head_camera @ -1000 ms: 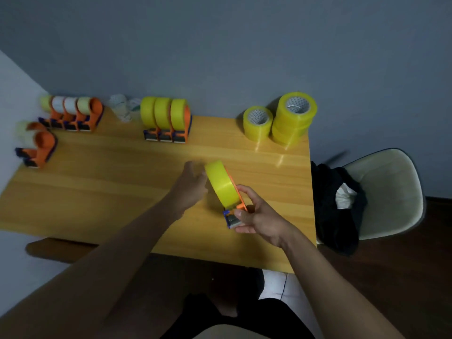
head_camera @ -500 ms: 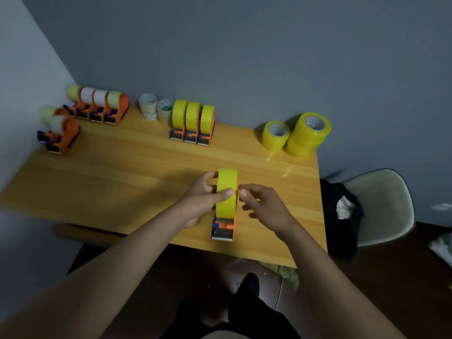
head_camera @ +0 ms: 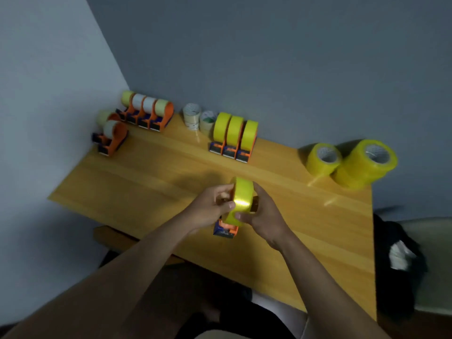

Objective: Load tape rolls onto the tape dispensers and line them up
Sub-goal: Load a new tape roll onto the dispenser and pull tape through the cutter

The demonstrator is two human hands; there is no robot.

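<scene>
A yellow tape roll (head_camera: 242, 199) sits in an orange and blue dispenser (head_camera: 226, 230) near the front middle of the wooden table (head_camera: 146, 182). My left hand (head_camera: 210, 209) grips the roll's left side, thumb on its face. My right hand (head_camera: 265, 214) holds the right side, thumb on the roll's lower front. At the back stands a row of three loaded yellow dispensers (head_camera: 233, 138). Loose yellow rolls (head_camera: 322, 159) and a taller stack (head_camera: 365, 163) lie at the back right.
Several orange dispensers with pale tape (head_camera: 146, 113) line the back left corner, two more (head_camera: 111, 135) in front of them. Two small pale rolls (head_camera: 198, 118) stand by the wall. A chair with dark cloth (head_camera: 401, 260) is right of the table.
Both hands have closed in on the roll and dispenser, which now stands facing me. The camera view swung left and closer.
</scene>
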